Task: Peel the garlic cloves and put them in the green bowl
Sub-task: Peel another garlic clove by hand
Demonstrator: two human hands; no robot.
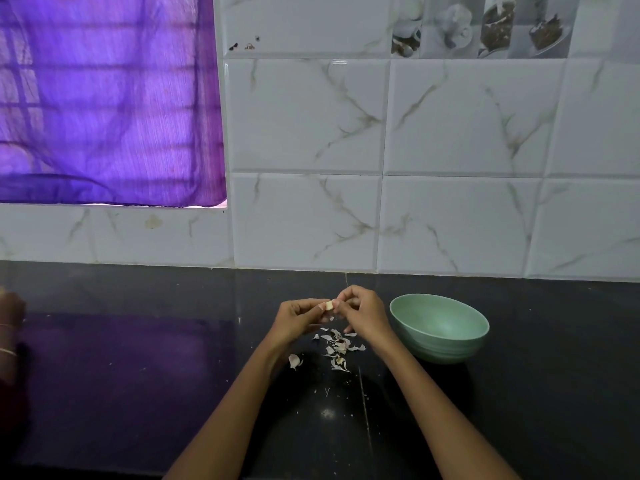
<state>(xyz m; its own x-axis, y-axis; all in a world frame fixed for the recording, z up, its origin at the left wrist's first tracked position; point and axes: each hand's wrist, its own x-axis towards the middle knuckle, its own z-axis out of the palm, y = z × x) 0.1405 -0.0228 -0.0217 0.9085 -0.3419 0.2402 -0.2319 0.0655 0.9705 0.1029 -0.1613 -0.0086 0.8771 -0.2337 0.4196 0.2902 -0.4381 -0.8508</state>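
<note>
both hands pinch garlic clove (329, 305); half-hidden

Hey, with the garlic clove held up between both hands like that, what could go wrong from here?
The garlic clove, pinched between the left hand and right hand, hangs over the counter, not the green bowl; a slip likely drops it among the peels. The loose clove by the left wrist might get knocked away.
</note>
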